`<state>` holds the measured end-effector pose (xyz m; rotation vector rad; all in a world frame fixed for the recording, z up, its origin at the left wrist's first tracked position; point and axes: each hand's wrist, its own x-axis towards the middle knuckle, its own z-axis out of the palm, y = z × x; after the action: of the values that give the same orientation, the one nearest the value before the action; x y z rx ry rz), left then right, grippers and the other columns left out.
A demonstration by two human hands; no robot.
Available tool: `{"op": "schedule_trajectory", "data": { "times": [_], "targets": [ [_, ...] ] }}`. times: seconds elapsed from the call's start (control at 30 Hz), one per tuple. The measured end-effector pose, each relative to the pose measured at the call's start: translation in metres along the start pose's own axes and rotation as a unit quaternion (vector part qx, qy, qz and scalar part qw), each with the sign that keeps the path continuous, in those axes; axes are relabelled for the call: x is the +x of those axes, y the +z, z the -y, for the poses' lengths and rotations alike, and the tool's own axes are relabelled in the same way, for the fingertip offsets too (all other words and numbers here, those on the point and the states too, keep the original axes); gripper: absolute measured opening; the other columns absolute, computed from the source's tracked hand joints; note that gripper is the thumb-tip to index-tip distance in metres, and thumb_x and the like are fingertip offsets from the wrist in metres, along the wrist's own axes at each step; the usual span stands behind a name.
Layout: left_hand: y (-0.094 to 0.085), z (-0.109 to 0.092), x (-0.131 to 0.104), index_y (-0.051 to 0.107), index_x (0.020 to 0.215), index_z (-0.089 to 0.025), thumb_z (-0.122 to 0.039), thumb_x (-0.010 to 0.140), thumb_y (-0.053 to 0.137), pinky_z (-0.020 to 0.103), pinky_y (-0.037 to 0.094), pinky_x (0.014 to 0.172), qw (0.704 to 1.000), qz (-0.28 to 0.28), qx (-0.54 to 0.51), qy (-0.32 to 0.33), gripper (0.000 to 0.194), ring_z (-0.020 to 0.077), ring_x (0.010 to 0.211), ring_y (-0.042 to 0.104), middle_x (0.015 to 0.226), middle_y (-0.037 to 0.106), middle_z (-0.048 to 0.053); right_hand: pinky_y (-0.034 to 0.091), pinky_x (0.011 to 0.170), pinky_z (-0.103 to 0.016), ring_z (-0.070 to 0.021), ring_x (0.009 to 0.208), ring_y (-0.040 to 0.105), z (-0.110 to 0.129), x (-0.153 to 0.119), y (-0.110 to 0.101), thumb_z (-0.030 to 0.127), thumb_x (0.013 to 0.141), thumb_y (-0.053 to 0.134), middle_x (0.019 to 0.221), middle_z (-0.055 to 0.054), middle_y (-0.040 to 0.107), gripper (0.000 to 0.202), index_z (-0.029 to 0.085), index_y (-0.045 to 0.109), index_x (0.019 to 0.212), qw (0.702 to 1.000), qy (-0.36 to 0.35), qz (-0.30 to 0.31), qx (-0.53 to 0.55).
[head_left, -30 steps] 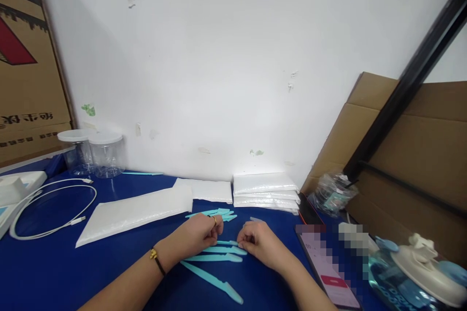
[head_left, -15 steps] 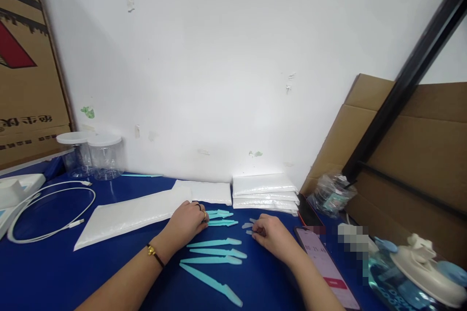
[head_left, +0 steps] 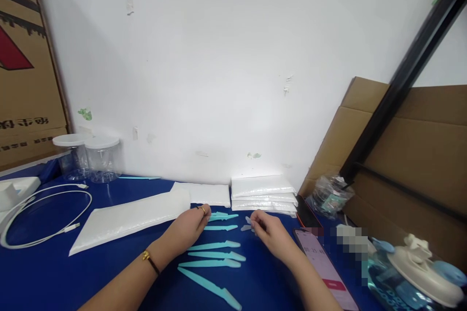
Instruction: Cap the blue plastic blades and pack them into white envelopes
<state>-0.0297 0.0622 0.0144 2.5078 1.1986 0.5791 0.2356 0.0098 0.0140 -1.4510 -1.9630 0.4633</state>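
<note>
My left hand (head_left: 191,227) is closed, with thumb and fingertips pinched at the handle end of a teal eyebrow razor (head_left: 228,216). Another razor (head_left: 221,228) lies just below those fingers. Nearer to me, several more teal razors (head_left: 215,263) lie spread on the blue table, blade ends to the right. My right hand (head_left: 270,234) is also closed in a pinch, its fingertips over small translucent blade caps (head_left: 246,228). One cap seems to be between the fingers, partly hidden by them.
White padded packets (head_left: 262,188) are stacked by the wall; a longer white packet (head_left: 131,218) lies left. Also around are clear jars (head_left: 104,160), a white cable (head_left: 44,244), a phone (head_left: 326,267), a blue bottle (head_left: 412,272) and cardboard (head_left: 430,141).
My left hand has drawn the pinched razor slightly apart from the one below it. My right fingers have closed in over the caps, and fewer caps show. The view has shifted slightly.
</note>
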Motion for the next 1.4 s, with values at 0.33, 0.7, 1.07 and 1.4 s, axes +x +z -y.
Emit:
{"op": "schedule_trajectory", "data": {
  "times": [0.33, 0.7, 1.07, 1.4],
  "targets": [
    [-0.008, -0.012, -0.004, 0.037, 0.074, -0.021, -0.040, 0.094, 0.022, 0.023, 0.032, 0.058, 0.996, 0.045, -0.077, 0.021, 0.032, 0.0113, 0.061, 0.041, 0.067, 0.043, -0.004, 0.047, 0.061, -0.027, -0.0160, 0.066, 0.058, -0.008, 0.002, 0.002, 0.043, 0.073, 0.069, 0.070, -0.004, 0.064, 0.031, 0.015, 0.066, 0.085, 0.964, 0.052, -0.059, 0.254],
    [-0.006, -0.012, -0.003, 0.040, 0.075, -0.021, -0.036, 0.094, 0.024, 0.023, 0.032, 0.059, 0.997, 0.046, -0.051, 0.026, 0.029, 0.0122, 0.063, 0.045, 0.068, 0.048, -0.003, 0.049, 0.062, -0.027, -0.0161, 0.066, 0.061, -0.002, 0.001, 0.008, 0.045, 0.073, 0.068, 0.069, -0.004, 0.066, 0.032, 0.015, 0.067, 0.085, 0.967, 0.047, -0.037, 0.249],
    [-0.010, -0.019, -0.006, 0.043, 0.074, -0.021, -0.035, 0.092, 0.029, 0.022, 0.031, 0.057, 0.996, 0.052, -0.071, 0.024, 0.027, 0.0121, 0.061, 0.043, 0.066, 0.048, -0.004, 0.048, 0.062, -0.026, -0.0151, 0.063, 0.061, 0.008, 0.000, 0.014, 0.039, 0.072, 0.070, 0.066, -0.003, 0.066, 0.027, 0.015, 0.068, 0.084, 0.960, 0.049, -0.016, 0.276],
    [-0.010, -0.028, -0.010, 0.065, 0.073, -0.021, -0.023, 0.080, 0.047, 0.020, 0.036, 0.059, 0.986, 0.140, -0.077, 0.040, 0.019, 0.0121, 0.070, 0.056, 0.077, 0.065, -0.002, 0.048, 0.058, -0.026, -0.0159, 0.060, 0.063, 0.009, -0.005, 0.018, 0.035, 0.069, 0.072, 0.064, -0.002, 0.066, 0.021, 0.016, 0.069, 0.075, 0.950, 0.077, 0.074, 0.295]
  ]
}}
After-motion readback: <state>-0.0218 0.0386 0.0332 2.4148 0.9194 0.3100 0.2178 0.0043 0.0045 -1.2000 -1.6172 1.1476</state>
